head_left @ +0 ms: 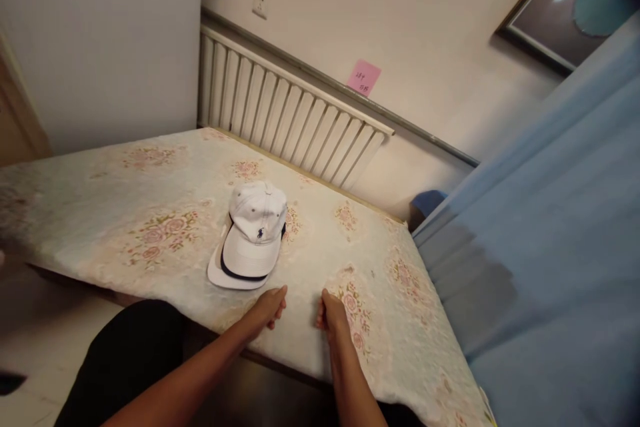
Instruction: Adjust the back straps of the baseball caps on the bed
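A stack of baseball caps stands on a bed-like surface with a floral cover [195, 187]. On top is a white cap [260, 210] with a small dark blue rider-like logo, its brim towards me. Under it show a dark brim edge and a lower white brim [225, 275]. My left hand [273, 307] is closed in a loose fist just right of the lower brim, apart from the caps. Across a gap, my right hand [330, 312] is closed too, its thumb on top, beside a printed flower cluster. I see nothing in either fist.
Behind the surface a white radiator [285, 110] runs along the wall, with a pink note [363, 77] above it. A blue curtain [545, 233] hangs at the right. My dark-clothed knee [135, 347] is at the front edge. A framed picture [550, 20] hangs upper right.
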Demonstrator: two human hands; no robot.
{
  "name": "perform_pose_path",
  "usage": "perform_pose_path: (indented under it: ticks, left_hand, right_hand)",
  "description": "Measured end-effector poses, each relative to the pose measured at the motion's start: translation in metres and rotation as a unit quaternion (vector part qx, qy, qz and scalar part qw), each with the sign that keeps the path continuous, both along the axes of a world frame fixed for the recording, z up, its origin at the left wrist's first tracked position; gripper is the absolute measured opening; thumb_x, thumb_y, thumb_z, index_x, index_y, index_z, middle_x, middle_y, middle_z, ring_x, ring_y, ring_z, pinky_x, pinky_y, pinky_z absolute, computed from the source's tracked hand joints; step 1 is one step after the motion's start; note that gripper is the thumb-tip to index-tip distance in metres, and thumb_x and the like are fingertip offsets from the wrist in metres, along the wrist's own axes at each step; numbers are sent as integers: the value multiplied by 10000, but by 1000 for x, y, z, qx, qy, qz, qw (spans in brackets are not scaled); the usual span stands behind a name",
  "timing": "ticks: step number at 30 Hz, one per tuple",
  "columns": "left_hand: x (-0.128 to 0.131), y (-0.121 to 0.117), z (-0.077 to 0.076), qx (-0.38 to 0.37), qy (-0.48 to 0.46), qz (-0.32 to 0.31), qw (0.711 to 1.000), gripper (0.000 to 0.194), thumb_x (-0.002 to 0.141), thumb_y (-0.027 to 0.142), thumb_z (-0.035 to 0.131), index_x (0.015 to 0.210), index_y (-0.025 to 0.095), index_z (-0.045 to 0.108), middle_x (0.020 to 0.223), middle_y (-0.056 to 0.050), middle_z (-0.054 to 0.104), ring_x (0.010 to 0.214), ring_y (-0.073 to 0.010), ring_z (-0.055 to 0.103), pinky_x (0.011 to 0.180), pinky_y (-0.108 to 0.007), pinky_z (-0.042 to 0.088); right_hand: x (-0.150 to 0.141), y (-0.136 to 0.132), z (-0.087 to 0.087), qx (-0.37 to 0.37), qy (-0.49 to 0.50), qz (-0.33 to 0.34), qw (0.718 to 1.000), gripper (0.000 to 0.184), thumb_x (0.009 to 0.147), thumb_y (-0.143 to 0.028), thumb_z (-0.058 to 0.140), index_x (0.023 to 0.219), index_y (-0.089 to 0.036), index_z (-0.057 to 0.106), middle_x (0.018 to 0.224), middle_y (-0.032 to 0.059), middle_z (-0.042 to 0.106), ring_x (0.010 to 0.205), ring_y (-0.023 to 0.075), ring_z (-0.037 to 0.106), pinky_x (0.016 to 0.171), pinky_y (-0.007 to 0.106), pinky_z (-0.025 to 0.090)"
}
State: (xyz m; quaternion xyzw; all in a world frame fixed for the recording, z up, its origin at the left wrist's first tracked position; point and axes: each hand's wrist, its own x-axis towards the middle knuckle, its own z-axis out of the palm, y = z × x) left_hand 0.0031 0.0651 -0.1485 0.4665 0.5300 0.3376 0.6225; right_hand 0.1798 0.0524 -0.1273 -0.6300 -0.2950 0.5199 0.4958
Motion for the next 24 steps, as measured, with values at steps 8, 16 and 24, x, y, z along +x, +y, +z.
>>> perform_pose_path:
  ticks: [8, 16, 24]
  left_hand:
    - [-60, -15, 13, 30, -23, 60, 997, 433, 763, 604, 420, 709, 183, 510, 477, 63, 432, 374, -102, 359, 398, -230, 284]
    - [-121, 5, 41, 70, -9, 358, 931, 281, 686, 418, 623, 835, 192, 548, 610, 49, 545, 515, -140, 502, 505, -254, 387]
    - [-123, 19, 59, 9, -181, 301, 936, 223, 687, 334, 658, 751, 157, 537, 594, 19, 572, 478, -98, 525, 501, -219, 436]
  right_hand:
    - [-81, 33, 12, -29, 127, 58, 990, 149, 789, -250, 609, 863, -136, 548, 627, 38, 667, 537, 158, 675, 499, 244, 546]
    - [-120, 51, 20, -65, 244, 64, 966, 48, 791, -152, 579, 821, -149, 542, 549, 25, 642, 545, 169, 678, 448, 212, 514]
    - [-136, 55, 34, -24, 348, 43, 936, 92, 804, -179, 608, 753, -163, 533, 491, -49, 566, 377, 49, 482, 385, 127, 377]
